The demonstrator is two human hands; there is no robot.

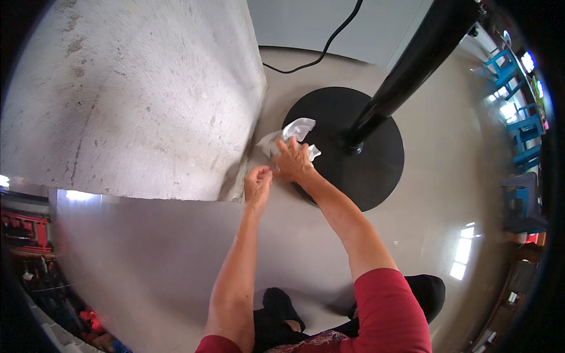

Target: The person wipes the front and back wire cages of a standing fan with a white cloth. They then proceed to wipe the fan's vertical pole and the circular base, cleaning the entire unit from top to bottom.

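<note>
A crumpled white cloth [300, 128] lies bunched at the left edge of a round black base [376, 170], partly over it and partly over the floor. My right hand [292, 160] is closed on the cloth from above, with folds sticking out past the fingers. Just left of it, my left hand [257, 183] is held with its fingers curled together beside the foot of a rough whitish pillar [147, 100]. Whatever those fingers hold, if anything, is hidden.
From the base rises a thick black pole [412, 65], leaning to the upper right in view. A black cable [329, 44] curves down beside a grey panel [347, 29]. Blue plastic stools [527, 141] stand far right. My dark shoe [281, 303] is near the lower edge.
</note>
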